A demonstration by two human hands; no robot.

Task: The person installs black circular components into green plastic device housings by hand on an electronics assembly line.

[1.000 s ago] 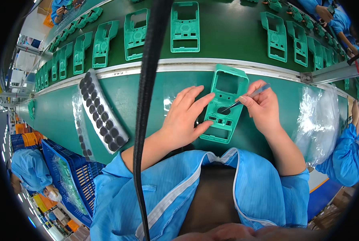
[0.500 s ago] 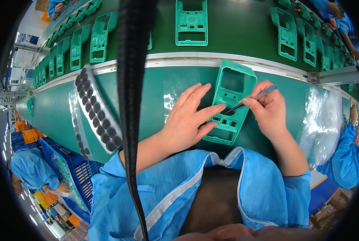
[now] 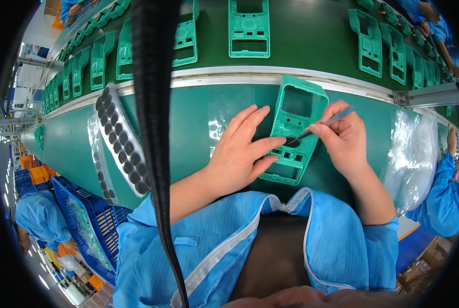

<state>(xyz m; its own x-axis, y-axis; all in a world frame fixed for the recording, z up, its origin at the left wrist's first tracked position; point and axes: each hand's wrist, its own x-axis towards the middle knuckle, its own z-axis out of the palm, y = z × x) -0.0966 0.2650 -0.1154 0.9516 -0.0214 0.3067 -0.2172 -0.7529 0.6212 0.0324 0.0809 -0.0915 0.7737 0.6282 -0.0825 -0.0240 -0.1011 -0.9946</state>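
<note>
A green plastic housing lies tilted on the worktop in front of me, its large rectangular opening at the far end. My right hand is closed on a pair of slim metal tweezers, whose dark tips reach a black round pad over the speaker-hole area of the housing. Fingers spread, my left hand rests at the housing's left side. Its index fingertip is at the pad's left edge, and the thumb lies near the lower openings. Exactly how the tips meet the pad is too small to tell.
A sheet of black round pads lies to the left, beside a clear strip. Clear plastic bags lie at right. Beyond a metal rail, a green belt carries several housings. A blue crate and co-workers are nearby; a dark strap hangs across the view.
My hands are nearly still; the left index finger shifts slightly left. Housings on the belt move a little right. The strap swings left, uncovering another housing. The co-worker at lower left shifts.
</note>
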